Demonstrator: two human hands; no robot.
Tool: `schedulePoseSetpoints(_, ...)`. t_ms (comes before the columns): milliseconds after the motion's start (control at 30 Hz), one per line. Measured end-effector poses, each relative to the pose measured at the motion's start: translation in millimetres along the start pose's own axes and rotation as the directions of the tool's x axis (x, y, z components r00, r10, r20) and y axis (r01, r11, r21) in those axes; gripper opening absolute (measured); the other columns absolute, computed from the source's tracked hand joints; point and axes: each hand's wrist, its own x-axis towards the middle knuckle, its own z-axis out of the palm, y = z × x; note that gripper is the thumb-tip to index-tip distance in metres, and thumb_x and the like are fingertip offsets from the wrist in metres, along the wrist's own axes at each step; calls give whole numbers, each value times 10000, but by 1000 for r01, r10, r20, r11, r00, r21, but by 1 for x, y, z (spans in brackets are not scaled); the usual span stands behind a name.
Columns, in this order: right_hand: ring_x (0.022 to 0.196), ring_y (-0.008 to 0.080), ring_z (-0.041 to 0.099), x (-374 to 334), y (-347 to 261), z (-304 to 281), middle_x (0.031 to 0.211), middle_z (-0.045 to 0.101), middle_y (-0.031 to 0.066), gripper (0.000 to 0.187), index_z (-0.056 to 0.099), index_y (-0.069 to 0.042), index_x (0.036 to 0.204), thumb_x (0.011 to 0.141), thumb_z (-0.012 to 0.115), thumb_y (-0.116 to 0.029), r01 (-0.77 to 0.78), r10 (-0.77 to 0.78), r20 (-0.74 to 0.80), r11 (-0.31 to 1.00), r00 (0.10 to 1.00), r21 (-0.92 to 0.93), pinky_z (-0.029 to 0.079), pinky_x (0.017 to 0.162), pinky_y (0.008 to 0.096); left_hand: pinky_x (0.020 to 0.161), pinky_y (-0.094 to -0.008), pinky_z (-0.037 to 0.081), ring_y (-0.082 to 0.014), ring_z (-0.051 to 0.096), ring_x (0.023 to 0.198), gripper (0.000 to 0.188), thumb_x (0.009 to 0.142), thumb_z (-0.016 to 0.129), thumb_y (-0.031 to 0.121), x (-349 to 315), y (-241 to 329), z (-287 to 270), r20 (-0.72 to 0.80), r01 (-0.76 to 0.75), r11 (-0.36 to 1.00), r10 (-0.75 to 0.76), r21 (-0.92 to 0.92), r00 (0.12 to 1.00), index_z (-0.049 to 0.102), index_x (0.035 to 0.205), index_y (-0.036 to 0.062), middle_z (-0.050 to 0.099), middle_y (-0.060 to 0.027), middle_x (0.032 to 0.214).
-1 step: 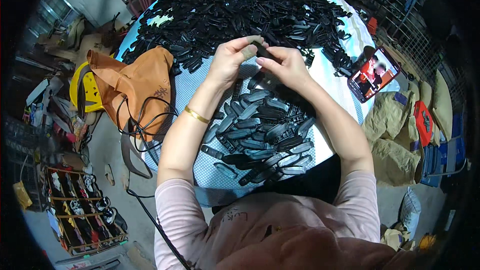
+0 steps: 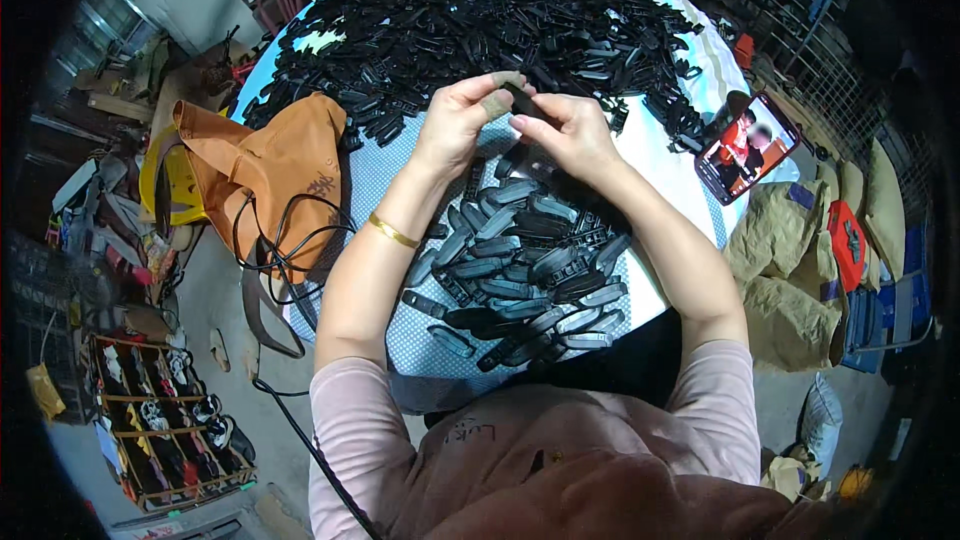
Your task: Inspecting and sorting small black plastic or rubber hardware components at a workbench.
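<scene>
Both hands meet above the table at its middle. My left hand (image 2: 462, 122), with coverings on some fingertips, is closed in a pinch on one end of a small black piece (image 2: 522, 100). My right hand (image 2: 575, 135) grips the same piece from the other side, thumb along it. Fingers hide part of the piece, so its exact kind is unclear. Just below the hands lies a loose heap of elongated dark pieces (image 2: 500, 285), some shiny, some ridged. Beyond the hands spreads a large pile of similar black pieces (image 2: 450, 15).
A light patterned cloth (image 2: 385, 165) covers the round table. On its left hangs an orange bag (image 2: 290, 155) with a black cable (image 2: 262, 262). A phone (image 2: 750, 148) showing a video leans at the right, near brown paper sacks (image 2: 780, 300). A shoe rack (image 2: 170, 420) stands lower left.
The black piece is tilted a little differently between my fingers. Both hands stay in nearly the same place.
</scene>
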Motion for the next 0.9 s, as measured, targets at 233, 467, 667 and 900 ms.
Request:
schedulePoseSetpoints(233,688,256,599,6,13,-4,777,610,148,320,616,-5,883,738,666,-287,57,0,275,978,961,-199,462,623,337,796,-255,454,-128,578,861,267,826,569,94,11,-9,-21,-55,95,933,-81,347,995,582,1065,-24,631,-71,950)
schedulePoseSetpoints(467,826,294,583,4,22,-7,908,608,157,316,640,-33,924,740,661,-289,160,-12,645,972,764,-171,449,742,358,730,-260,452,-109,560,779,231,770,609,136,3,-22,-40,107,150,613,-362,775,926,623,966,14,635,-71,852)
schedulePoseSetpoints(667,678,89,571,13,24,-56,736,643,61,213,659,-4,838,760,650,-202,-280,266,641,956,720,-83,466,638,256,652,-278,458,-122,567,677,252,728,655,214,-9,-6,3,325,36,568,-520,822,790,648,911,40,637,-68,755)
schedulePoseSetpoints(900,782,299,615,16,43,-49,782,629,162,274,613,-23,822,685,693,-247,-55,207,86,592,974,-804,486,690,381,728,-324,470,-230,596,768,307,753,633,234,15,-16,-13,-124,118,406,-10,906,992,618,971,18,621,-143,825)
